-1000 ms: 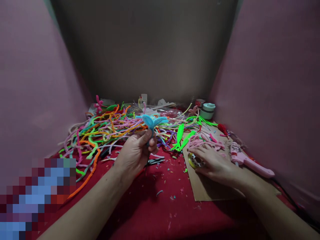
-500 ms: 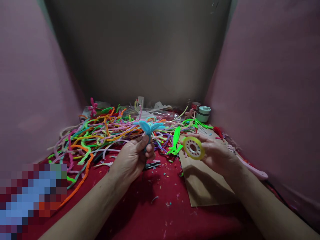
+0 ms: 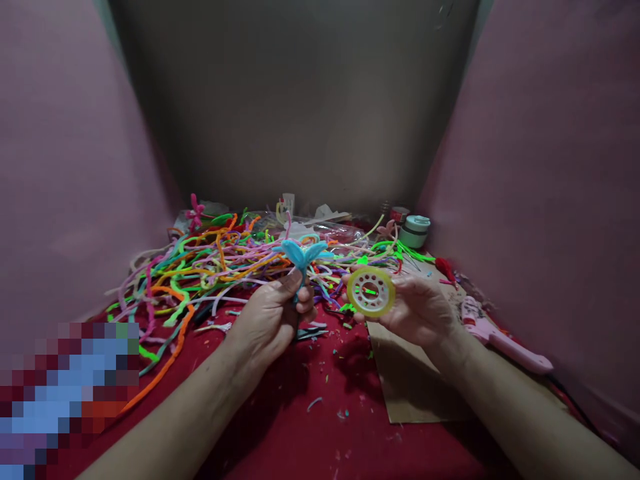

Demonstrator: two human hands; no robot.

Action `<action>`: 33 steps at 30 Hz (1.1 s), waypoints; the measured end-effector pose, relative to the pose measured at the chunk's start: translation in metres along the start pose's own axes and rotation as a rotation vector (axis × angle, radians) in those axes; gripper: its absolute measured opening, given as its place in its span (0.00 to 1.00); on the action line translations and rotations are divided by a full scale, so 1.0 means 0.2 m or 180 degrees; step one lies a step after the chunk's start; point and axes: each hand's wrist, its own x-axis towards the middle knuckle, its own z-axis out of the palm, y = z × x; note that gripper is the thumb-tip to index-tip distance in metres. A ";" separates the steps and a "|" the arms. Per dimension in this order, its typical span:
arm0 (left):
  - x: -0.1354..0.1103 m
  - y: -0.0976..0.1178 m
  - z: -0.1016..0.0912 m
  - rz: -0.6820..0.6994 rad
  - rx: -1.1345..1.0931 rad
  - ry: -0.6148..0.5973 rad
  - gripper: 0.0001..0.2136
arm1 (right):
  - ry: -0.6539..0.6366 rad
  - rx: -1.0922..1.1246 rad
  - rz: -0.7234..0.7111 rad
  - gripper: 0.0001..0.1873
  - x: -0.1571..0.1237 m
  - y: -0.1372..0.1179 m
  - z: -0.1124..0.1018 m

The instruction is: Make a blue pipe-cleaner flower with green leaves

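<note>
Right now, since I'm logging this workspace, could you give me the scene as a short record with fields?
Left hand: fingers gripping a blue fuzzy piece by its stem, petals up
Right hand: holding a yellow tape roll, flat side facing the camera
Behind the hands: tangled pile of colourful fuzzy stems
Under right hand: cardboard on red cloth
Right side: pink glue gun
Back right: pale green jar

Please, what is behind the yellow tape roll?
Behind the tape roll, bright green pieces show through its centre hole and above its rim. The roll covers the rest, so whether they join cannot be seen.
</note>
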 end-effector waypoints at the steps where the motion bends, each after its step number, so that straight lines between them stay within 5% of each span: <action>1: 0.00 0.00 0.00 -0.0014 0.0003 0.0005 0.07 | -0.0019 -0.0123 -0.0068 0.24 0.00 0.01 0.00; 6: 0.00 0.00 -0.01 -0.0070 0.0002 0.0022 0.07 | 0.0057 -0.0890 -0.0593 0.27 -0.01 0.06 0.00; 13: 0.01 -0.03 -0.01 -0.0113 0.0050 -0.0058 0.07 | 0.0040 -0.1658 -0.0629 0.27 -0.03 0.12 -0.03; 26: -0.01 -0.05 0.01 -0.0210 0.0129 -0.0086 0.10 | -0.0089 -0.1670 -0.0655 0.35 -0.05 0.13 -0.01; 33: -0.01 -0.08 0.01 -0.0244 0.0257 0.0026 0.08 | 0.0101 -0.3160 -0.0994 0.32 -0.08 0.13 0.04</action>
